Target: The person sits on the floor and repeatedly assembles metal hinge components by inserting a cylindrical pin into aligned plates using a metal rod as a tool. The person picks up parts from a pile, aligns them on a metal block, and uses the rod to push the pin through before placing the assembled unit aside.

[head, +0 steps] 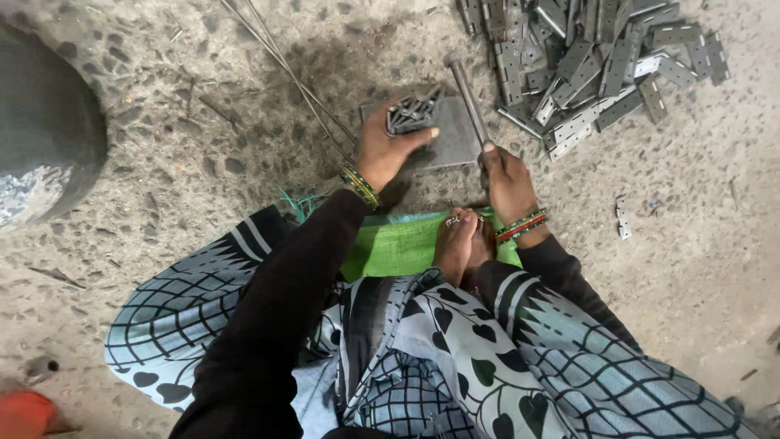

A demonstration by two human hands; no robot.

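item one: my left hand [388,146], fingers curled around a bundle of small metal pins [410,114], resting on a flat steel plate [455,138] on the floor; item two: my right hand [505,175], fingers wrapped tight round a hammer [465,89], its head above the plate; item three: pile of grey hinges [593,61], just beyond the plate

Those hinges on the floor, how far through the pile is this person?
Done: hard to tell; no separate finished heap shows, only one hinge lying apart. In hand: the left hand has a grip on a bunch of pins over a metal plate, while the right hand holds a hammer. Left: a big pile of hinges lies beside the plate.
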